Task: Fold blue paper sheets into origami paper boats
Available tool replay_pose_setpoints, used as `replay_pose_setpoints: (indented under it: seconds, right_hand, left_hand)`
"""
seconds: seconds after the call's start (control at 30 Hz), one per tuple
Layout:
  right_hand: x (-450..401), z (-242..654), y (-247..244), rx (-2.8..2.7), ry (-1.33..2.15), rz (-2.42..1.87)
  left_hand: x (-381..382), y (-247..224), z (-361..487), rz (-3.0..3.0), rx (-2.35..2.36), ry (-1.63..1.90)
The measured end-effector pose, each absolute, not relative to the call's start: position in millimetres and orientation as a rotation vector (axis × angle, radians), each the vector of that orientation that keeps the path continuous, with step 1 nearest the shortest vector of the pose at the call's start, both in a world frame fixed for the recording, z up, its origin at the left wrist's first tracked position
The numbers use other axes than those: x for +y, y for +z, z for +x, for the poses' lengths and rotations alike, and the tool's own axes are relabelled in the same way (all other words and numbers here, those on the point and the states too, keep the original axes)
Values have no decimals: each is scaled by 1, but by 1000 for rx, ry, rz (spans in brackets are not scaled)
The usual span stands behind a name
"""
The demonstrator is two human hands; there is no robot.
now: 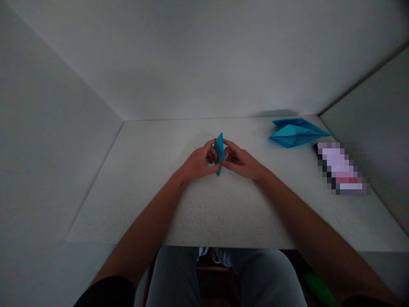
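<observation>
Comprises small folded paper [219,148], pinched by left hand [198,162] and right hand [245,163]. Includes larger paper [295,133] on table [211,209].

Pale worktop [204,217], dark specks, thicker toward the straight near edge; hemmed by left wall [47,128], back wall [204,64] and right wall [383,98]; near its far right corner lies a folded blue paper piece [295,134], creased in layers, one long point toward the right wall; just nearer, slanting along the right side, a pixelated oblong item [341,166], dark-edged, pale-topped, reddish patch low down; identity unreadable.
</observation>
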State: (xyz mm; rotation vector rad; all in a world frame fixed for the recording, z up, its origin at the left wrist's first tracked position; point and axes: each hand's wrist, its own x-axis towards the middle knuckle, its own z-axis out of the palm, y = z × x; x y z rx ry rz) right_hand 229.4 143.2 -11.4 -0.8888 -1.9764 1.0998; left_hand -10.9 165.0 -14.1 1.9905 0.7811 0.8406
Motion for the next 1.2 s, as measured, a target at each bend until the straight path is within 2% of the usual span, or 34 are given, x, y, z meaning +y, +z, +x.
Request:
replay_pose_setpoints:
  seconds: [0.37, 0.67, 0.97, 1.2]
  right_hand:
    - [141, 222, -9, -1909, 1124, -961]
    - [142, 221, -8, -1922, 966, -1082]
    - [147, 226, -8, -1630, 1131, -1000]
    - [143, 226, 3, -1558, 1112, -1079]
  left_hand:
    - [166, -15, -12, 2012, 846, 831]
    - [166, -11, -10, 2041, 835, 820]
    - [170, -7, -11, 1649, 910, 1118]
    - [172, -8, -11, 1600, 1014, 1125]
